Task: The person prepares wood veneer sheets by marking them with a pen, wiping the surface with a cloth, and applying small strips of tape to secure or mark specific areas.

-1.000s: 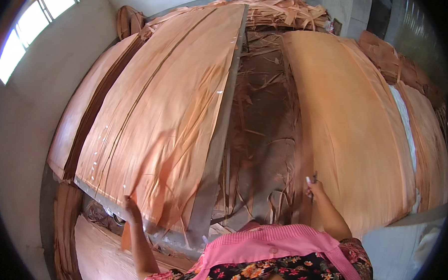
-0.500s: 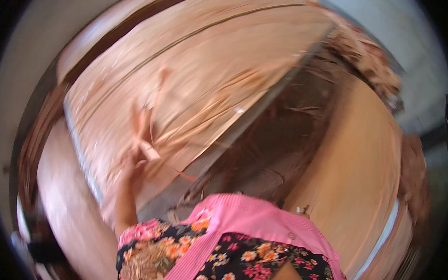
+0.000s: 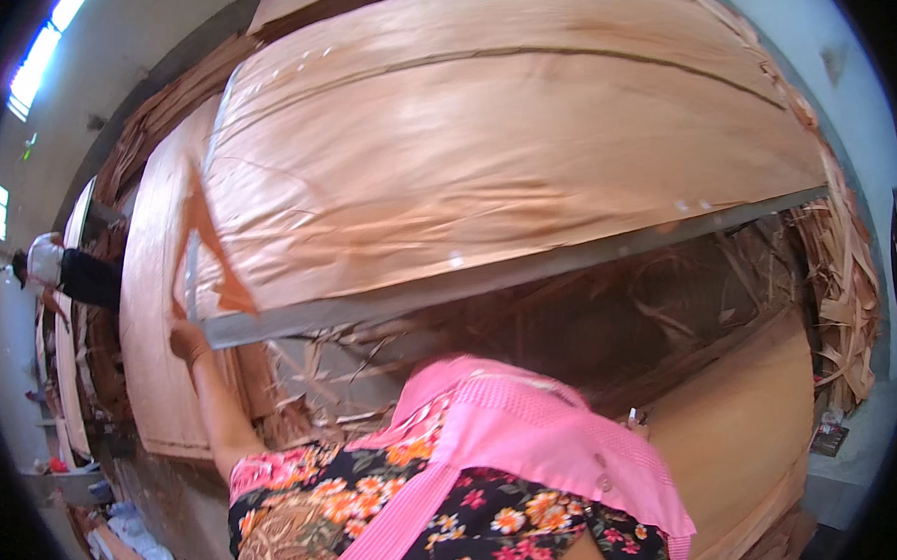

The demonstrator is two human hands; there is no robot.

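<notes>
My left hand point(image 3: 188, 339) is closed round the lower end of a torn strip of wood veneer point(image 3: 217, 252), beside the near left corner of a veneer-covered table. The strip rises from the fist in thin, bent pieces. A large wrinkled veneer sheet point(image 3: 522, 127) covers the table, with a long dark slit point(image 3: 519, 52) across its far part. The grey table edge point(image 3: 488, 278) shows along its near side. My right hand is almost wholly hidden behind the pink apron point(image 3: 535, 426). A small shiny metal piece point(image 3: 635, 416) pokes out there; its kind is unclear.
Veneer scraps point(image 3: 303, 386) lie below the table edge, with more heaped at the right point(image 3: 845, 303). Another veneer stack point(image 3: 735, 418) stands near right, and one point(image 3: 158, 283) at the left. Farther left, a person point(image 3: 63, 267) bends over another stack.
My left hand has moved left, off the sheet and past the table corner, carrying the torn strip. The view has turned leftward, bringing the other person into sight.
</notes>
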